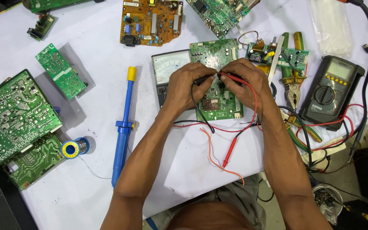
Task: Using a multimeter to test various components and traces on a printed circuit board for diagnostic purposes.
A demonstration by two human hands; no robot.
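A green circuit board (214, 55) lies on the white table cover in front of me. My left hand (186, 85) pinches a black test probe (204, 79) with its tip on the board. My right hand (245, 83) holds a red test probe (231, 76), tip also on the board, close to the black one. A black lead (199, 110) and a red lead (254, 106) trail from the probes toward me. Under the board's left edge sits an analog meter (167, 68).
A digital multimeter (331, 91) lies at the right, green-handled pliers (292, 81) beside it. A blue desoldering pump (123, 127), a solder spool (74, 148) and several circuit boards (13, 115) lie at the left. A brown board (150, 21) lies at the back. A spare red probe (230, 151) rests near the table's edge.
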